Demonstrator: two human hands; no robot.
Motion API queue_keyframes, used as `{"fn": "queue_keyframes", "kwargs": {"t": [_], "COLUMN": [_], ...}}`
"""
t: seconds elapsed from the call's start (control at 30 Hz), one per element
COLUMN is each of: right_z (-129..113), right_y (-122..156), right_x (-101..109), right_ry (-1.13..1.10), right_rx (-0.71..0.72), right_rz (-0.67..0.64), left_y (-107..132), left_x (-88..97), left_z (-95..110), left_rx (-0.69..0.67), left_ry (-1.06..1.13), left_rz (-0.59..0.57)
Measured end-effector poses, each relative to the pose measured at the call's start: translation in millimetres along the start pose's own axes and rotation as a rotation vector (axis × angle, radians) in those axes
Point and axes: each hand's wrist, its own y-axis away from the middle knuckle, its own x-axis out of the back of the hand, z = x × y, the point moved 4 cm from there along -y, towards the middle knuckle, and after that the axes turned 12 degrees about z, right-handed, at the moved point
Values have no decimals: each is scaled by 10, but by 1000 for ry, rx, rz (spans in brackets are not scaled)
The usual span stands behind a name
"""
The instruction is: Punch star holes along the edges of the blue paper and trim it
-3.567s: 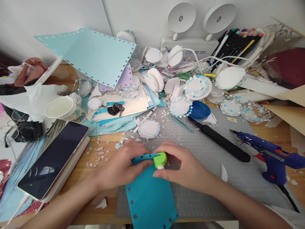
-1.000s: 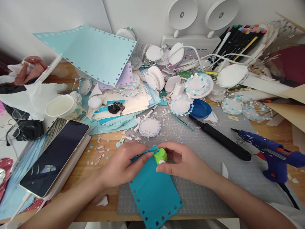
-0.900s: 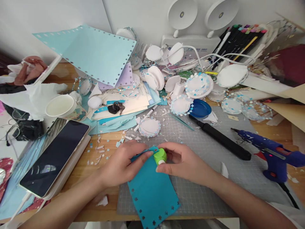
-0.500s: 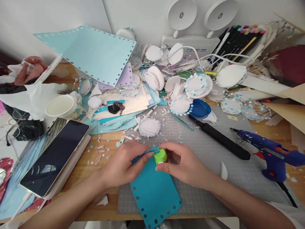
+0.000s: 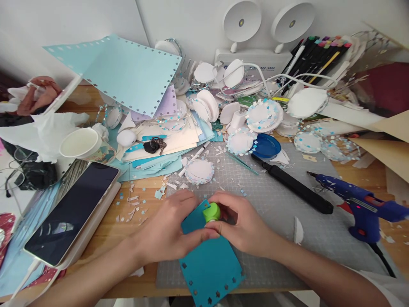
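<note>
A small green craft punch (image 5: 211, 212) sits at the top edge of a teal sheet of paper (image 5: 212, 266). My right hand (image 5: 241, 219) is closed around the punch, its thumb at the near side. My left hand (image 5: 179, 228) lies over the sheet's left side, fingers behind it and thumb reaching across to the right thumb at the punch. Flower-shaped holes run along the sheet's lower edge and the lower part of its left edge. The sheet's near end hangs over the table edge.
Under the sheet lies a grey cutting mat (image 5: 271, 268) with paper scraps. A blue glue gun (image 5: 361, 209) and a black pen-like tool (image 5: 297, 187) lie right. A phone (image 5: 72, 213) and paper cup (image 5: 81, 145) stand left. White discs (image 5: 200, 170) crowd the back.
My left thumb has moved right and down, from the paper's edge to the punch beside my right thumb. The punch has shifted slightly left and down.
</note>
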Motion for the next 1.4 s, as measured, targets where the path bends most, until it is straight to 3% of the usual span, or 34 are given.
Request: {"fn": "queue_keyframes", "kwargs": {"t": [0.17, 0.37, 0.47, 0.7, 0.8, 0.9, 1.07, 1.27, 1.4], "right_z": [7, 3, 10, 2, 16, 34, 44, 81, 78], "right_y": [-4, -40, -34, -15, -20, -20, -26, -106, -124], "right_x": [1, 50, 85, 115, 112, 95, 128, 287, 314], "right_ry": [29, -28, -63, -49, -140, -259, -315, -531, -569], "right_rx": [10, -9, -11, -9, -76, -167, -204, -218, -204], "right_rz": [36, 40, 41, 31, 17, -20, 9, 115, 68], "left_y": [-5, -49, -55, -32, -22, -24, -28, -37, -49], "left_x": [-22, 16, 42, 94, 94, 92, 112, 157, 148], "left_z": [1, -59, -73, -66, -60, -65, -70, -135, -155], "left_rx": [-40, 118, 136, -1, -52, -60, -50, 119, 266], "left_ry": [-7, 167, 186, 73, 52, 46, 50, 78, 194], "left_rz": [59, 59, 46, 147, 166, 172, 190, 195, 143]}}
